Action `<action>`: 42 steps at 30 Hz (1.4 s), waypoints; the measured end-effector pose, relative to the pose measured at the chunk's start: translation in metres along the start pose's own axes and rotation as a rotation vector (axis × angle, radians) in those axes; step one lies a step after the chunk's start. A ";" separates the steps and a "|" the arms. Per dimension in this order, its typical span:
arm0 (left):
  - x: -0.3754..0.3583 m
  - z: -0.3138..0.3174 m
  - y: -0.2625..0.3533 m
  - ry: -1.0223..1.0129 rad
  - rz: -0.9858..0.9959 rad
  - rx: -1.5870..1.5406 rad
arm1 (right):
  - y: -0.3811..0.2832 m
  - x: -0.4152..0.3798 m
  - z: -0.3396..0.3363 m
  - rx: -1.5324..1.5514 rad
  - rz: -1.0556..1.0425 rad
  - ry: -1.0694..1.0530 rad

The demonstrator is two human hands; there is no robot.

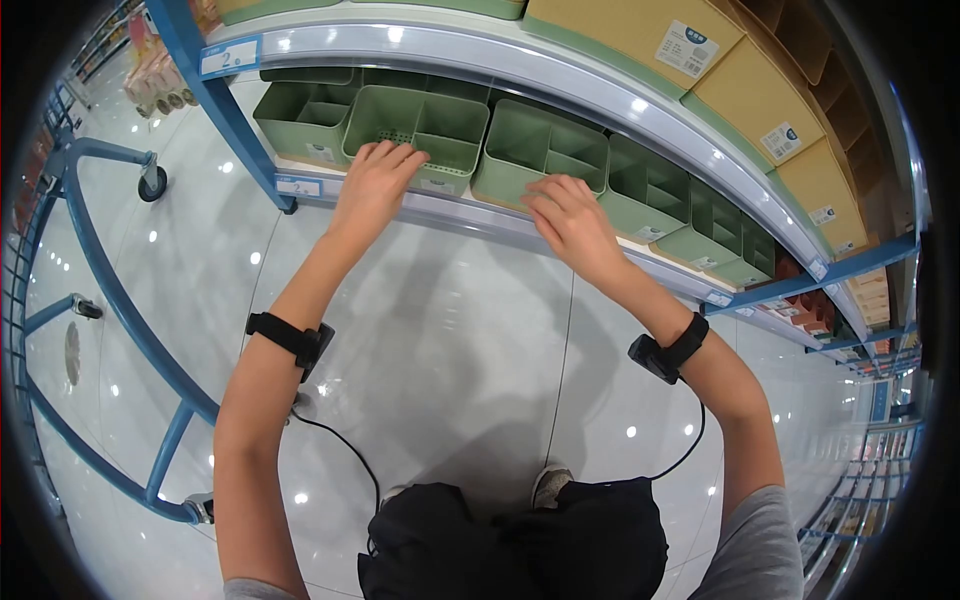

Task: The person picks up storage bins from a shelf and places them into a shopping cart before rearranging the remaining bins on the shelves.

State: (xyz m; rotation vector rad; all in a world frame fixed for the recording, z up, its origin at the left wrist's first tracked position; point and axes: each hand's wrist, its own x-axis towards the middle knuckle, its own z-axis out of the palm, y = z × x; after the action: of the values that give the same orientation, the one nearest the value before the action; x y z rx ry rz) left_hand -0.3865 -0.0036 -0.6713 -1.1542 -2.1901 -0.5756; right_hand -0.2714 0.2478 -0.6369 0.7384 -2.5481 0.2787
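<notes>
Green divided plastic bins stand in a row on the lowest shelf. My left hand (378, 180) is at the front rim of one green bin (462, 116), its fingers bent together over the edge; what the fingertips grip is hard to make out. At the front of the neighbouring green bin (515, 150), my right hand (572, 218) has its fingers curled near the front wall and rim. A third green bin (300, 135) stands to the left, and another green bin (640, 205) to the right.
A blue-framed cart (120, 290) on casters stands at the left. A blue shelf post (225, 115) rises left of the bins. Above them runs a shelf edge (420, 45) with tan bins (640, 30) on top. Cables hang from both wrist straps.
</notes>
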 end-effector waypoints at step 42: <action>0.023 -0.001 -0.018 -0.106 0.023 -0.079 | -0.007 -0.049 0.007 0.128 0.091 0.001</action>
State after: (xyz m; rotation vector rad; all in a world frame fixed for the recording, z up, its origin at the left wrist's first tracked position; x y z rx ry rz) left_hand -0.4117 -0.0004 -0.6575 -1.2763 -2.2580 -0.6085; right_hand -0.2333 0.2616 -0.6664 0.6696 -2.5857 0.4757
